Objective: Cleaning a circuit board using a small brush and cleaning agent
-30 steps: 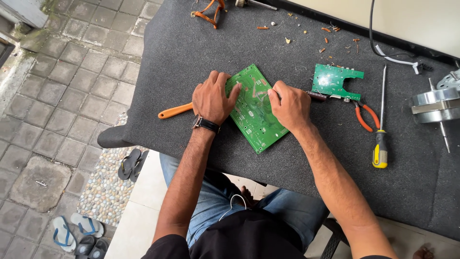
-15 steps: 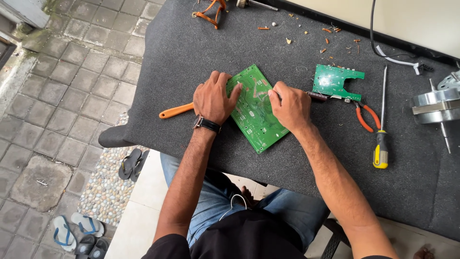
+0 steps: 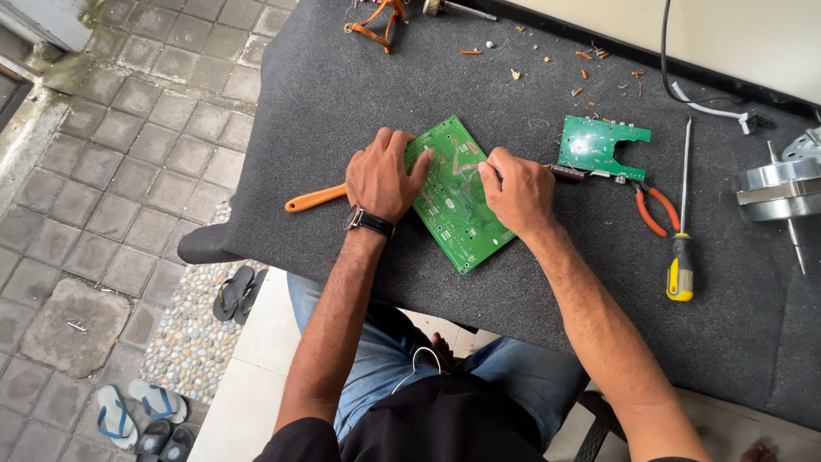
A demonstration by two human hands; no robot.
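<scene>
A large green circuit board [image 3: 462,214] lies tilted on the dark grey mat [image 3: 342,94]. My left hand [image 3: 382,175], with a black watch on the wrist, presses flat on the board's left edge and holds it down. My right hand [image 3: 517,192] is closed over the board's upper right part, fingertips pinched against its surface. A dark handle end [image 3: 566,173] pokes out from that fist toward the right; its tip is hidden. An orange tool handle [image 3: 316,198] sticks out to the left from under my left hand.
A smaller green board [image 3: 599,145] lies right of my hands, above orange-handled pliers [image 3: 654,210]. A yellow-and-black screwdriver [image 3: 682,222], a metal motor part [image 3: 782,188], a black cable [image 3: 684,90] and orange scraps [image 3: 376,21] sit on the mat. Sandals lie on the paving below.
</scene>
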